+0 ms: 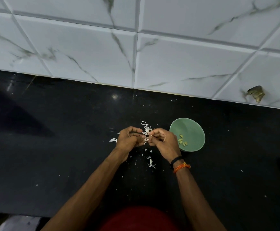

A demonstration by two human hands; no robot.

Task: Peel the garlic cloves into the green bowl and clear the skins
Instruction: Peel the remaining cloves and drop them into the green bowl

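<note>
Over the black polished stone counter (52, 147), the left hand (129, 138) and right hand (162, 140) meet, fingers curled, together pinching a small pale garlic clove (150, 136). Thin white papery skins (146, 130) litter the counter around them. Just right sits the round green bowl (192, 130), holding peeled yellowish cloves (182, 141).

A glossy black stone surface (52, 147) meets a far wall of white marble-veined tiles (86, 47); a chipped brown hole (256, 95) marks one tile, far right.
</note>
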